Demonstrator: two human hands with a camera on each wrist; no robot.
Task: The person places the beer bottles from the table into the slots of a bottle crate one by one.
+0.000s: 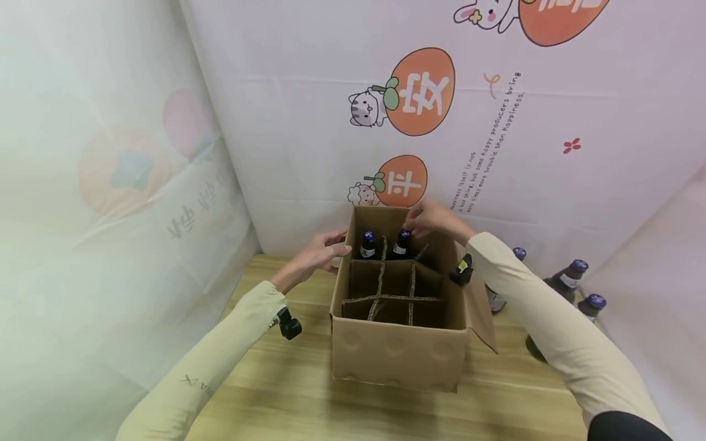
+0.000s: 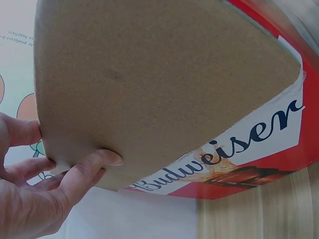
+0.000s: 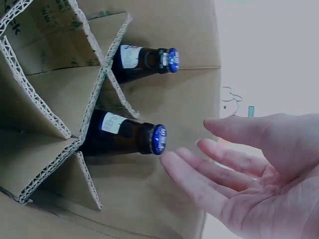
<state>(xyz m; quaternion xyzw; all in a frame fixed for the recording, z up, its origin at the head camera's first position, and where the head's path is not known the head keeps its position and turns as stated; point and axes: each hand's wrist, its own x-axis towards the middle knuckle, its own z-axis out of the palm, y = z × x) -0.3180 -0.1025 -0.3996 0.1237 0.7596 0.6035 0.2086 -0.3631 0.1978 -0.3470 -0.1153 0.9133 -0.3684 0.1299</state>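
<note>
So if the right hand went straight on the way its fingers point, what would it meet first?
Probably the blue cap of the lower bottle in the right wrist view; whether the right hand touches it is unclear.

In the left wrist view, at the lower right, the word "Budweiser" is read on a white band (image 2: 239, 149) of the carton (image 2: 164, 89). In the head view, the wall cloth (image 1: 309, 147) bears "安" on an orange fruit (image 1: 421, 92) at upper middle, "平" on a lower fruit (image 1: 402, 182) near the centre, and, right of these, slanted English words, among them "happy producers bring". Lettering on the bottle caps (image 3: 159, 139) is unclear.
</note>
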